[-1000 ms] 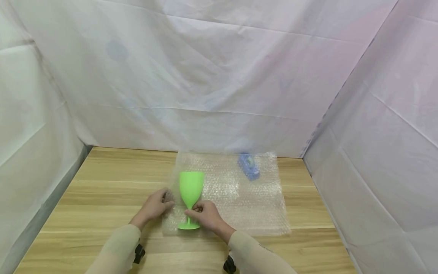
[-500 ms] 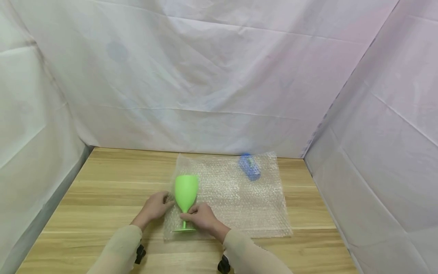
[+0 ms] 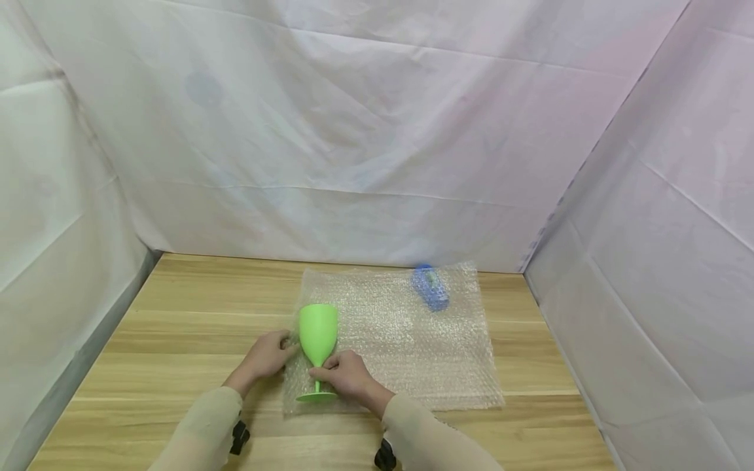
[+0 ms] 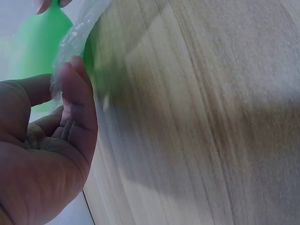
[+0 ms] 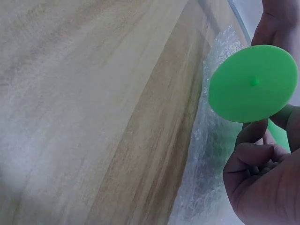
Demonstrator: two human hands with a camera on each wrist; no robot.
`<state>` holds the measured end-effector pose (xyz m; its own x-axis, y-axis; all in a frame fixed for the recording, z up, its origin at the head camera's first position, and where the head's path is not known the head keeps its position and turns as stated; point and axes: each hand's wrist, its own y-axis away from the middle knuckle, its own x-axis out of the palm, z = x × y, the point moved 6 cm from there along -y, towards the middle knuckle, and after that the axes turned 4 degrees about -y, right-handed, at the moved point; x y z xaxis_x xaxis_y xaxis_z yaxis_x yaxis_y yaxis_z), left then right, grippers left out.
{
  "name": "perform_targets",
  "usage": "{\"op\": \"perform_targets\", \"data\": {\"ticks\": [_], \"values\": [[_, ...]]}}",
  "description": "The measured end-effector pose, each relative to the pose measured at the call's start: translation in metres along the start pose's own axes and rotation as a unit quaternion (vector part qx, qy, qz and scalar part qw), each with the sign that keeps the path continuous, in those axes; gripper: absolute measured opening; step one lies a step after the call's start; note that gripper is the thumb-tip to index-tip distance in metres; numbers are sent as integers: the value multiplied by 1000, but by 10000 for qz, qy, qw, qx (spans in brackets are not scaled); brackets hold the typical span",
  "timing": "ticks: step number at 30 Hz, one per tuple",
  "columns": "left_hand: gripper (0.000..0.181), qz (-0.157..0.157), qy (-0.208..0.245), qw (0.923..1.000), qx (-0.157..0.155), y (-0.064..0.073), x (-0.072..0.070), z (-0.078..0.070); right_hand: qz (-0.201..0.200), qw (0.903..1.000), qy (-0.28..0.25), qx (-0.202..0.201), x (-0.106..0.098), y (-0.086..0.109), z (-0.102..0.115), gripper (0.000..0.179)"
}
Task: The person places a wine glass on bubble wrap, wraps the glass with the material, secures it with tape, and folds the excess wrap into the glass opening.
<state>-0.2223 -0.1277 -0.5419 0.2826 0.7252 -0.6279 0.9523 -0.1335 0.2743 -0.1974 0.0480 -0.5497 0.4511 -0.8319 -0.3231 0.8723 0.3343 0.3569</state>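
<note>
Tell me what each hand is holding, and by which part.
The right hand holds the green goblet by its stem; the left hand pinches the bubble wrap by its left edge.

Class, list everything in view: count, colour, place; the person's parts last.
Flat wood-grain table: one, light brown, foreground
Rectangular bubble-wrap sheet: one, clear, on the table
Stemmed plastic-looking goblet: one, bright green, over the sheet's left part
Oblong object, unidentified: one, blue, beneath the sheet, far right
Fabric hangings: three sides, whitish, behind and beside the table
Small wrist devices: two, black, beside the sleeves
Long sleeves: two, beige, near edge
Left grip: one, bare, pinching the sheet's left edge
Right grip: one, bare, pinching the goblet's stem
</note>
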Motion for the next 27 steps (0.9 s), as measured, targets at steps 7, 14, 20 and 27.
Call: {"op": "perform_targets", "data": {"ticks": [7, 14, 20, 27], "values": [[29, 196, 320, 9993, -37, 1, 0, -3, 10, 9998, 10, 219, 1, 0, 0, 46], [47, 220, 522, 9984, -14, 3, -1, -7, -3, 9995, -1, 311, 3, 1, 2, 41], [44, 251, 799, 9964, -113, 5, -5, -11, 0, 9996, 115, 250, 3, 1, 2, 43], [43, 151, 1183, 9924, -307, 5, -4, -12, 120, 9994, 235, 216, 1, 2, 5, 48]]}}
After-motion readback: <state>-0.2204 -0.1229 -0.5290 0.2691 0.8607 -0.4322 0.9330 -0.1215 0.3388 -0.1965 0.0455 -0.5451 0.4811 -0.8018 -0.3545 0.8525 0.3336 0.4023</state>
